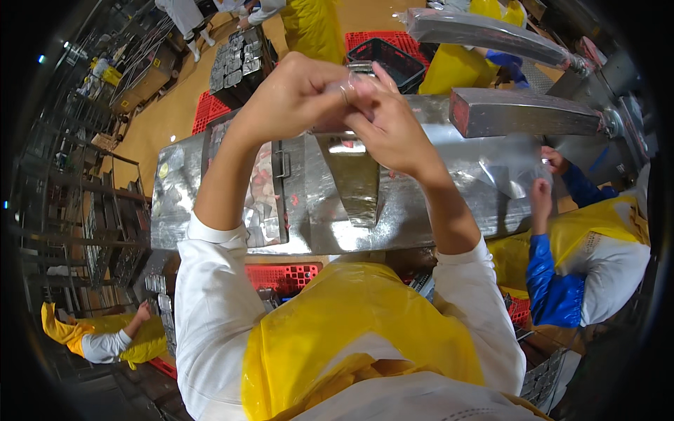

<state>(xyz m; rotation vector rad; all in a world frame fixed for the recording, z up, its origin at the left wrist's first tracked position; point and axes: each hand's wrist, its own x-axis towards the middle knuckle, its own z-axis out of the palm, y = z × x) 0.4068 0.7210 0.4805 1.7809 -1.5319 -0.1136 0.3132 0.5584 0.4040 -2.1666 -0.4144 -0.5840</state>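
Observation:
My left hand [298, 95] and my right hand [392, 126] meet above the metal table [319, 231], with their fingers curled closely together. Between the fingertips is some clear plastic film [344, 95], partly hidden and slightly blurred. Just beneath the hands is a long, narrow metal mould [357, 186], its sides shiny. The hands cover its upper end, where a little pink shows. Left of the mould, a shallow metal tray [263, 200] holds pinkish pieces and has a handle on its side.
Two long rectangular metal tubes [526, 116] jut in from the right. A co-worker's hands [544, 186] hold a clear plastic bag [509, 175] at the table's right end. Beyond the table stand a black crate [386, 59], stacked metal moulds [242, 59] and other people in yellow aprons.

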